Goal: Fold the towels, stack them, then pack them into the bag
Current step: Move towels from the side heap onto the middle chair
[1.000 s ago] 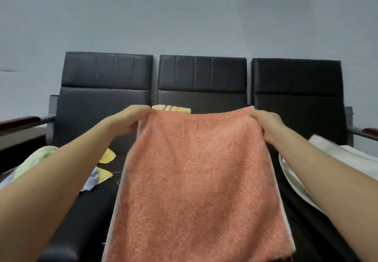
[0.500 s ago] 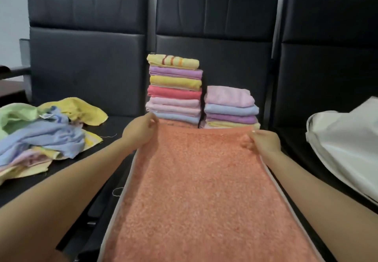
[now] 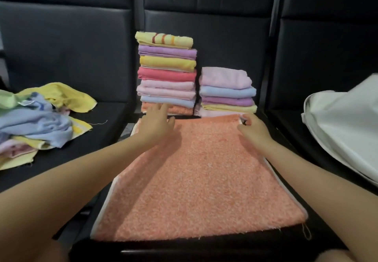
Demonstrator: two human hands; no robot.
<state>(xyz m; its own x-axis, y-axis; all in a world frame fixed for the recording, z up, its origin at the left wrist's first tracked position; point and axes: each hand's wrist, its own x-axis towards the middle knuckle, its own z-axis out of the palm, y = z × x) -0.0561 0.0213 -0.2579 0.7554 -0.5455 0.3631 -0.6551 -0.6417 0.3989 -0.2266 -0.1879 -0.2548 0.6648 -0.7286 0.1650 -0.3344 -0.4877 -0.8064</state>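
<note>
Left hand (image 3: 156, 123) flat and right hand (image 3: 252, 127) pinching hold orange towel (image 3: 196, 180), long axis running toward stacks.

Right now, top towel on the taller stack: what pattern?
Yellow with red-orange stripes, clearest in head view.

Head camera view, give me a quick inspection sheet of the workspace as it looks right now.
Surface: black padded seats, three in a row.
Job's things: orange towel spread flat on the middle seat; tall folded stack and short folded stack behind it; unfolded towel pile on the left seat; white bag on the right seat.
Clutter: nothing seen.
Hands: left hand flat on the towel's far left corner; right hand pinching the far right corner.
Cables: nothing seen.
Surroundings: black seat backs.
</note>
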